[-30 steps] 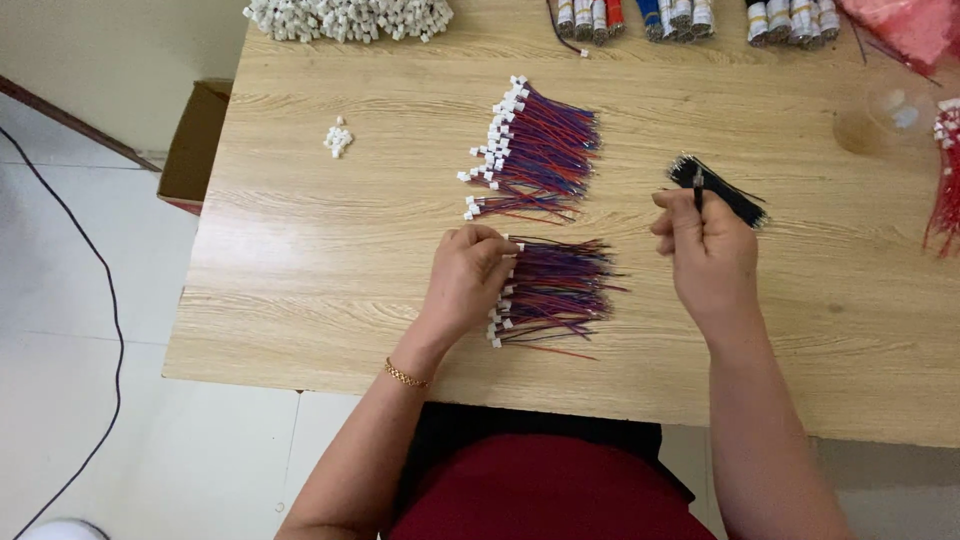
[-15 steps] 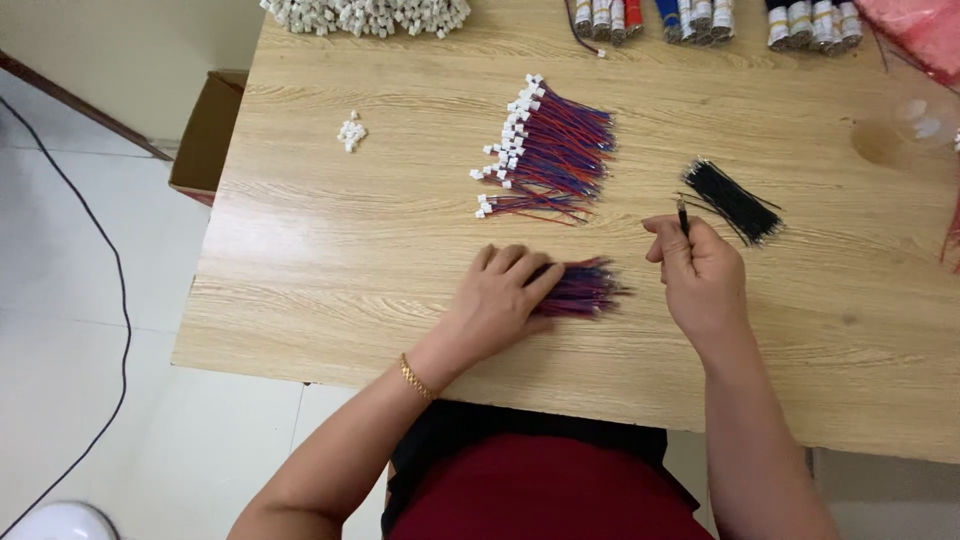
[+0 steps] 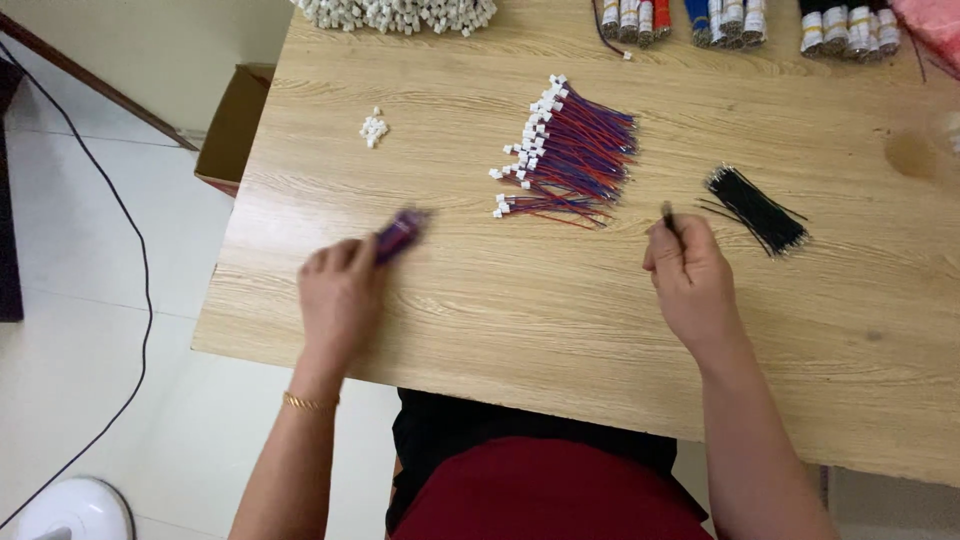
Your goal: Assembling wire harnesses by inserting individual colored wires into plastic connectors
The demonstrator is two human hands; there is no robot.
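Observation:
My left hand (image 3: 340, 295) grips a bundle of red and blue wires (image 3: 400, 232), blurred by motion, over the left part of the wooden table (image 3: 480, 310). My right hand (image 3: 690, 280) pinches a thin black wire (image 3: 668, 216) upright between its fingers. A pile of red and blue wires with white connectors (image 3: 565, 155) lies fanned out in the table's middle. A bundle of black wires (image 3: 758, 208) lies just right of my right hand.
A small cluster of white connectors (image 3: 373, 127) sits at the left. A heap of white connectors (image 3: 400, 12) and several banded wire rolls (image 3: 740, 20) line the far edge. A cardboard box (image 3: 232, 125) stands on the floor, with a black cable (image 3: 130, 300) beside it.
My left hand has carried the red and blue wire bundle from the table's middle to the left. My right hand stays near the black wires, holding one.

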